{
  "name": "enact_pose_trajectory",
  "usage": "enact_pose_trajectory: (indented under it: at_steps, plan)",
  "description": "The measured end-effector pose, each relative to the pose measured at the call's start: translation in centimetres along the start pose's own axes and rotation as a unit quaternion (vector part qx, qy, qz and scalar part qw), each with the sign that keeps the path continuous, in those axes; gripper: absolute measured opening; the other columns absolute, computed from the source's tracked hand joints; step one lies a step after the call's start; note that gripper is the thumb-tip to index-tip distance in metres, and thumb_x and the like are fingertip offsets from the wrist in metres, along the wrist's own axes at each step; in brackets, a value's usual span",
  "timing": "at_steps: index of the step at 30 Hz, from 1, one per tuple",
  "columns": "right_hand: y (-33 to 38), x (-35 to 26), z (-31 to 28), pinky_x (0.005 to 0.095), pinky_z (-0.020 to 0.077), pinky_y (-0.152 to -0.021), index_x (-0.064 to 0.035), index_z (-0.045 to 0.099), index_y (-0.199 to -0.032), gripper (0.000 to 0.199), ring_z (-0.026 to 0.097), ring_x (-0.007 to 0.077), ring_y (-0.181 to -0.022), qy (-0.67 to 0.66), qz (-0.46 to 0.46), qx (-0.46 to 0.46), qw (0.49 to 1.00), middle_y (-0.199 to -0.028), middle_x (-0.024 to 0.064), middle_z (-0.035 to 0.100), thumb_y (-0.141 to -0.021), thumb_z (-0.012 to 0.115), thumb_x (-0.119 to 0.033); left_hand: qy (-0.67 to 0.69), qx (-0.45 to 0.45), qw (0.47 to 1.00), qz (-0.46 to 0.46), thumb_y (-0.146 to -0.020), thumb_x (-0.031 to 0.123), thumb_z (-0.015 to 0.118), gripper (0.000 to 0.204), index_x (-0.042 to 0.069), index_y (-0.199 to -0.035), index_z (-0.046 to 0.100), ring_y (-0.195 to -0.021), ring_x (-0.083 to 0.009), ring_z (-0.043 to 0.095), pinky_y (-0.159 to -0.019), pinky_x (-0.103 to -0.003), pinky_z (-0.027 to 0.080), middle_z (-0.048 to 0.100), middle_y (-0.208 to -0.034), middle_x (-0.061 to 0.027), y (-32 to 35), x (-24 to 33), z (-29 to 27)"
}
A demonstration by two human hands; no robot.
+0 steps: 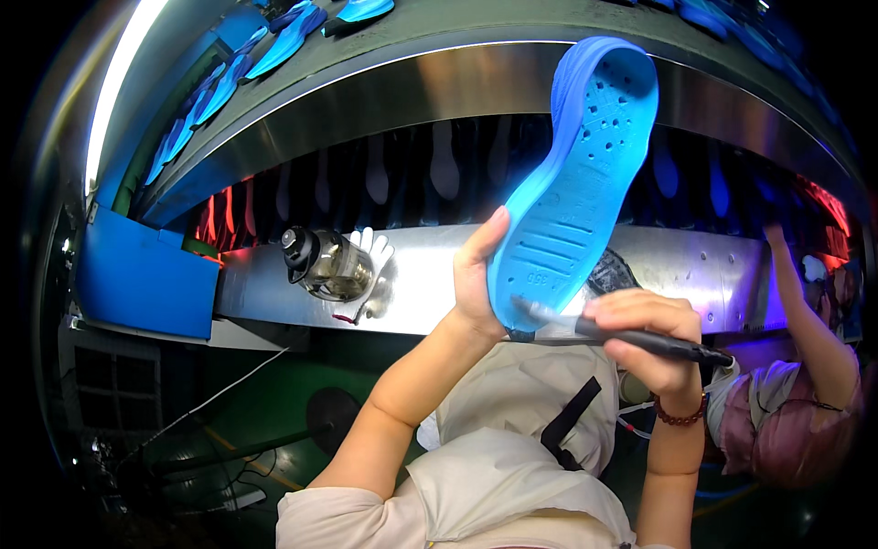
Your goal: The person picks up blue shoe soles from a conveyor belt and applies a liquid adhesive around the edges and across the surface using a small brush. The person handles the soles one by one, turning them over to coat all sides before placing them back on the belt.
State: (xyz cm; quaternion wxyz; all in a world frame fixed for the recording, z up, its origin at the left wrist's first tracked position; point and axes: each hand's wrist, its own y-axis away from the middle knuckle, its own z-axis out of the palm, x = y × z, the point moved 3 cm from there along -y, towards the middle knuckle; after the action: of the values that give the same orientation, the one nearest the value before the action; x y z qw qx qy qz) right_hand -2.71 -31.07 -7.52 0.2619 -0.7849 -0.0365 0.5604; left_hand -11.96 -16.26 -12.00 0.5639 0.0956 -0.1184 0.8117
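Observation:
A bright blue shoe sole stands tilted before me, its inner face with small holes and ridges toward me. My left hand is closed round its lower end, thumb along the left edge. In my right hand is a slim pen-shaped tool with a black handle, gripped between thumb and fingers. Its pale, blurred tip is over the lower end of the sole's inner face; whether it touches, I cannot tell. A dark patch shows at the sole's bottom edge.
A dark-lidded clear bottle and a white glove lie on the metal ledge. Beyond runs a green conveyor belt carrying blue soles. A black crumpled thing sits behind my right hand. Another person's arm reaches in at right.

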Motion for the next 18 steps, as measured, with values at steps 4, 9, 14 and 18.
enact_pose_trajectory:
  at_steps: [4, 9, 14, 18]
  plan:
    - [0.4, -1.2, 2.2, 0.0328, 0.0493, -0.074, -0.0023, 0.065, -0.087, 0.019, 0.064, 0.0248, -0.084, 0.043, -0.030, -0.124, 0.991, -0.089, 0.0117, 0.066, -0.068, 0.068, -0.003, 0.004, 0.029, 0.997, -0.066, -0.089, 0.037, 0.041, 0.051, -0.004, -0.119, 0.047, -0.098, -0.0267, 0.058, -0.088, -0.040, 0.046, 0.057, -0.112, -0.0181, -0.5, 0.1, 0.0]
    - [1.0, -1.5, 0.3, 0.0312, 0.0502, -0.071, -0.0039, 0.066, -0.090, 0.018, 0.065, 0.0219, -0.083, 0.063, 0.023, -0.118, 0.991, -0.093, 0.0089, 0.066, -0.072, 0.067, -0.005, -0.079, 0.052, 0.973, -0.209, -0.083, 0.026, 0.054, 0.046, -0.006, -0.115, 0.050, -0.097, -0.0270, 0.059, -0.084, -0.036, 0.048, 0.057, -0.108, -0.0210, 0.2, 0.2, -0.4]
    - [1.3, -1.7, -0.1, 0.0295, 0.0518, -0.072, -0.0073, 0.066, -0.091, 0.018, 0.064, 0.0226, -0.085, 0.196, 0.026, -0.306, 0.931, -0.094, 0.0074, 0.066, -0.073, 0.066, -0.006, -0.265, 0.087, 0.903, -0.325, -0.082, 0.032, 0.058, 0.051, -0.007, -0.114, 0.051, -0.090, -0.0231, 0.059, -0.079, -0.032, 0.048, 0.057, -0.107, -0.0204, 1.2, -0.1, -0.4]
    - [0.7, -1.1, -0.8, 0.0298, 0.0522, -0.071, -0.0045, 0.065, -0.093, 0.023, 0.064, 0.0250, -0.086, 0.127, 0.086, -0.268, 0.951, -0.093, 0.0105, 0.066, -0.070, 0.068, -0.003, -0.306, 0.092, 0.869, -0.376, -0.082, 0.036, 0.058, 0.055, -0.005, -0.117, 0.050, -0.096, -0.0230, 0.056, -0.079, -0.031, 0.047, 0.054, -0.113, -0.0208, 1.7, -0.2, 0.1]
